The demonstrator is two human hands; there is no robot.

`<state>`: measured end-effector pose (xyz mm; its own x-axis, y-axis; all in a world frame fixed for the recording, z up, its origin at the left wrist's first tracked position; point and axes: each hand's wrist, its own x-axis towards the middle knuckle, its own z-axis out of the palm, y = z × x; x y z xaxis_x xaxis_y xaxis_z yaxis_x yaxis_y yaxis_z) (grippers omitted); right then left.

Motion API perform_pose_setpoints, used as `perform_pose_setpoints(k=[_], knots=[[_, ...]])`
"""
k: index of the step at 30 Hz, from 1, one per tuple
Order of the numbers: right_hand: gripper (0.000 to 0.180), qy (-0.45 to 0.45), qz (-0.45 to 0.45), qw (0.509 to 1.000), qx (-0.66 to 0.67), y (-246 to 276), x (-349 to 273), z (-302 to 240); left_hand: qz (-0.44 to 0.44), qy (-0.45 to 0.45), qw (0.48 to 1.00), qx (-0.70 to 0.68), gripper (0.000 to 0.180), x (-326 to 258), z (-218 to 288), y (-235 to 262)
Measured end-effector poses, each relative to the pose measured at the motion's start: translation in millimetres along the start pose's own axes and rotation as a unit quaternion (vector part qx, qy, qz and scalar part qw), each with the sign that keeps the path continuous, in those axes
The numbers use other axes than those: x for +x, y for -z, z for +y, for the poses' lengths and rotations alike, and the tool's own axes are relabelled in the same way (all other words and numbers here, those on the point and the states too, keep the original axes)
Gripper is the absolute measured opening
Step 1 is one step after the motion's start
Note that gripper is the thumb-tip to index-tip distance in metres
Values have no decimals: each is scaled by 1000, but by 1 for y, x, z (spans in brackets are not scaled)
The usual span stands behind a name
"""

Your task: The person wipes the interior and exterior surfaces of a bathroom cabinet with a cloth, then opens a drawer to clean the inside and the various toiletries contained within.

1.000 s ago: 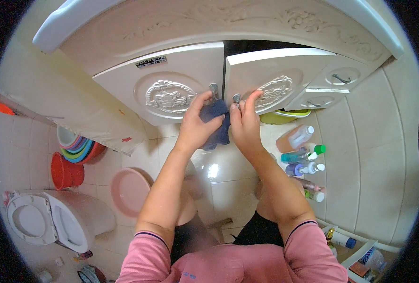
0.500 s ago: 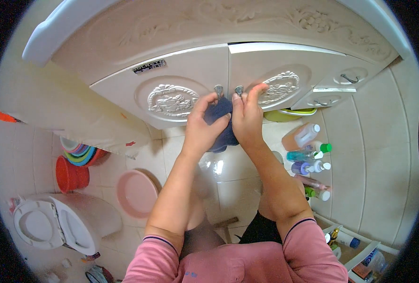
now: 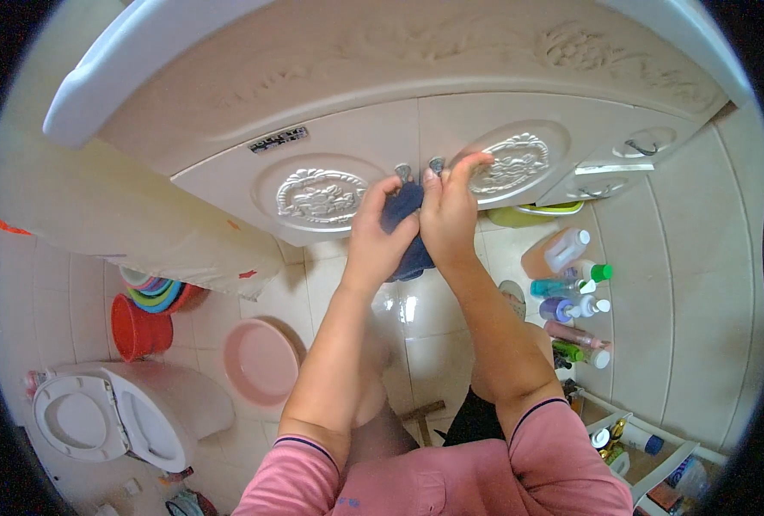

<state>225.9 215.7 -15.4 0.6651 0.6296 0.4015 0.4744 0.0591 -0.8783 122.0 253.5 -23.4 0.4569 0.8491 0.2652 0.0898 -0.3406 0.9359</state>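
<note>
Dark-blue cloth [image 3: 401, 230] — soft, limp, light by the look of it, bunched into a wad pressed against the front of the cream cabinet [image 3: 347, 155], just below the 2 small metal door knobs [image 3: 420, 167] where the 2 doors meet. Judgement: it will fold and slip rather than resist, so it is best gripped by gathering a thick fold into the palm, not pinched at an edge; nothing fragile about it. Whether it is damp, cannot tell.

Left hand [image 3: 375, 241]: fingers curled closed around the left side of the cloth. Right hand [image 3: 449, 215]: palm closed over the right side of the wad, forefinger stretched up toward the right-hand oval relief [image 3: 519, 162] on the cabinet door. Both hands touch each other over the cloth.

Appearance: plain navy, no pattern visible, lower end hanging below the hands.

Below the cabinet, on the tiled floor [image 3: 416, 344]: bottles [image 3: 571, 292] to its right, pink basin [image 3: 260, 359] and toilet [image 3: 115, 413] to its left.
</note>
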Motion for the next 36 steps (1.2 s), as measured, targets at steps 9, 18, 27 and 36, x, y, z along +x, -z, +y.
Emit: perform_pose_setpoints(k=[9,18,27,36], knots=[[72,12,-68,996,58,42,-15,12,107,-27,993,30,43,-23,2,-7],[78,44,-194,978,63,82,-89,11,33,356,786,-505,35,-75,31,-40],[56,-275,-136,886,347,102,-87,46,-193,80,971,113,44,-60,27,-55],[52,1,89,994,65,115,-18,21,-72,379,913,-134,45,-29,9,-67]])
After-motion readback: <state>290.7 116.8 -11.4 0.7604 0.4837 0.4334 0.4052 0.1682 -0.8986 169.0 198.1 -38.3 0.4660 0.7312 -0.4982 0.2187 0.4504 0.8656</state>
